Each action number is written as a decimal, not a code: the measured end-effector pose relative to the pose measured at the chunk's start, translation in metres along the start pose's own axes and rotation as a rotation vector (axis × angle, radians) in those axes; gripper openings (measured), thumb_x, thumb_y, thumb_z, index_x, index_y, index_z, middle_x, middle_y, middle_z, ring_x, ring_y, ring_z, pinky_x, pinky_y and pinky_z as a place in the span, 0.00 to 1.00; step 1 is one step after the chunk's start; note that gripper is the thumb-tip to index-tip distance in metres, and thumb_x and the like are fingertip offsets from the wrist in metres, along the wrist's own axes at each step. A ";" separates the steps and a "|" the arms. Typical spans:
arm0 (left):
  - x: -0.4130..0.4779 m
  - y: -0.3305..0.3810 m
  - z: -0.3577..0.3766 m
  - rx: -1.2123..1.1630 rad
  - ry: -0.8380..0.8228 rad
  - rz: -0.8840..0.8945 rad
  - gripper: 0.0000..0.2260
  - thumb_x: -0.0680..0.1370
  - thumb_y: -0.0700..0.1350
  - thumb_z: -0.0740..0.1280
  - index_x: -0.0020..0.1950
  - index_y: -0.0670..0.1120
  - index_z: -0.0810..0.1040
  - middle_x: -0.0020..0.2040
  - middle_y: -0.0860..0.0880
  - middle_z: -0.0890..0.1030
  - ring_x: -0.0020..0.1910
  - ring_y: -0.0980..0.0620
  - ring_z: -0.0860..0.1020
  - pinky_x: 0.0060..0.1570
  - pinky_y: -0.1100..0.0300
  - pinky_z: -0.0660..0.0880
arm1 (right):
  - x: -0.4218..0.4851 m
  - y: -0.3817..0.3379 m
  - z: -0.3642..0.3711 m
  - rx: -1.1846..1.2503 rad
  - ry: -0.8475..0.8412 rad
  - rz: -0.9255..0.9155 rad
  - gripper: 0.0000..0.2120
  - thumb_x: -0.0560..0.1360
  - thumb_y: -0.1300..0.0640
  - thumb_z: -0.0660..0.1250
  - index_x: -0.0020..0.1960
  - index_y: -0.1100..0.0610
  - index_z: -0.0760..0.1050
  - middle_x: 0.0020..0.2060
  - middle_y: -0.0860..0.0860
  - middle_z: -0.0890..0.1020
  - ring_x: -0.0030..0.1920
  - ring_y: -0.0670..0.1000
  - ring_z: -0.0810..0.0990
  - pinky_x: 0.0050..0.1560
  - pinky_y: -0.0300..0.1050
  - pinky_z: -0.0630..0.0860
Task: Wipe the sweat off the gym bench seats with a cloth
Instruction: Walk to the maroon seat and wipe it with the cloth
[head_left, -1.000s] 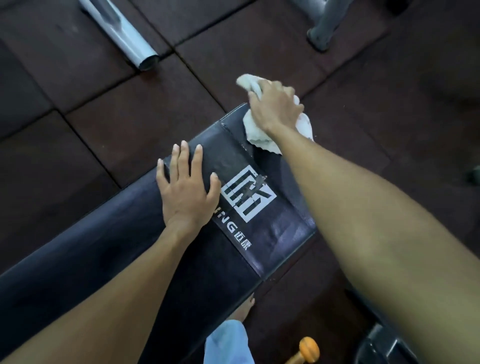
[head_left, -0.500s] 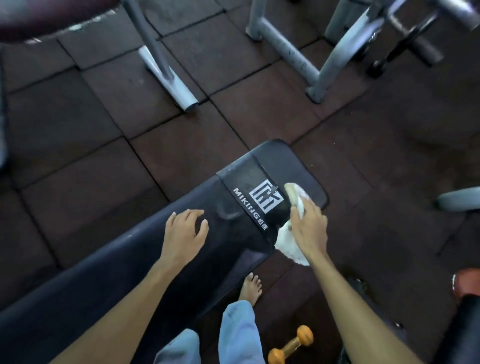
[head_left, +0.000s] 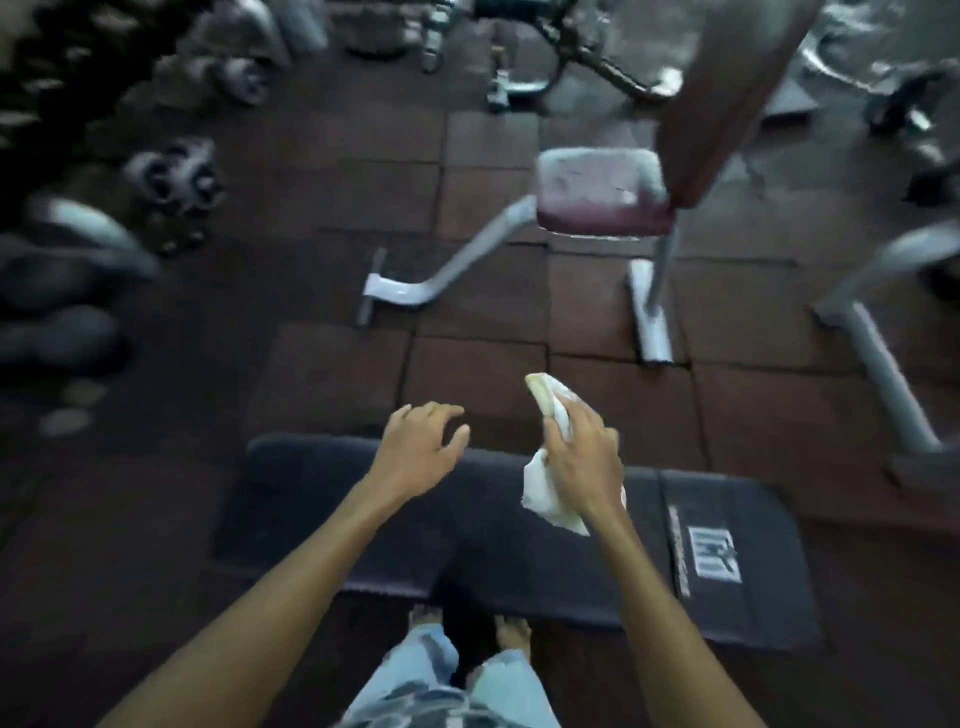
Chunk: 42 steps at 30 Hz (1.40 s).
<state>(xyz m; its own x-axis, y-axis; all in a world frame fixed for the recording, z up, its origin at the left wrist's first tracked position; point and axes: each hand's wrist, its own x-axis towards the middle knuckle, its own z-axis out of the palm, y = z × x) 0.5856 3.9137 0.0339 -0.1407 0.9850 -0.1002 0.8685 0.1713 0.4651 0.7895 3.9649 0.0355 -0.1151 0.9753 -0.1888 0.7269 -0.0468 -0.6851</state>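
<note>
A black padded bench (head_left: 322, 499) with a white logo at its right end lies across the lower part of the view. My right hand (head_left: 584, 452) grips a bunched white cloth (head_left: 548, 488) in the air above the bench's middle; the cloth does not touch the pad. My left hand (head_left: 415, 449) hovers over the bench's far edge with loosely curled fingers and holds nothing. Beyond stands a second bench with a worn maroon seat (head_left: 597, 195) on a white frame.
Dumbbells (head_left: 176, 174) lie along a rack at the left. White machine legs (head_left: 878, 358) stand at the right, more machines at the back. Brown rubber floor tiles (head_left: 478, 322) separate the two benches. My bare feet and jeans (head_left: 441, 670) are at the black bench's near side.
The view has swung up and the bench now lies crosswise. Both hands lifted off the pad; the right hand raised the cloth from the logo end to above the middle.
</note>
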 end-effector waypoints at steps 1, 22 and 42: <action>-0.015 -0.009 -0.013 0.001 0.048 -0.065 0.17 0.81 0.52 0.59 0.66 0.47 0.74 0.62 0.51 0.78 0.62 0.51 0.75 0.70 0.54 0.58 | 0.001 -0.021 0.007 -0.020 -0.061 -0.052 0.15 0.80 0.46 0.56 0.65 0.45 0.72 0.67 0.42 0.73 0.63 0.56 0.68 0.59 0.57 0.70; -0.370 -0.291 -0.134 -0.089 0.435 -1.068 0.19 0.81 0.57 0.57 0.67 0.49 0.73 0.64 0.52 0.76 0.64 0.52 0.73 0.61 0.55 0.68 | -0.182 -0.337 0.316 -0.522 -0.665 -1.181 0.15 0.81 0.46 0.57 0.66 0.45 0.71 0.62 0.44 0.76 0.60 0.55 0.72 0.57 0.54 0.72; -0.322 -0.605 -0.314 -0.066 0.288 -0.921 0.20 0.81 0.57 0.56 0.67 0.49 0.73 0.64 0.53 0.75 0.63 0.53 0.74 0.62 0.55 0.67 | -0.149 -0.557 0.547 -0.518 -0.579 -0.995 0.17 0.81 0.45 0.58 0.69 0.45 0.71 0.64 0.42 0.76 0.63 0.54 0.72 0.59 0.55 0.70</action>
<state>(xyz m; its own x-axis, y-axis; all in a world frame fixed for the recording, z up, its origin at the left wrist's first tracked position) -0.0437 3.4995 0.0605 -0.8719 0.4299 -0.2344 0.3324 0.8712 0.3614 0.0308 3.7275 0.0604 -0.9474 0.2964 -0.1204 0.3199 0.8691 -0.3773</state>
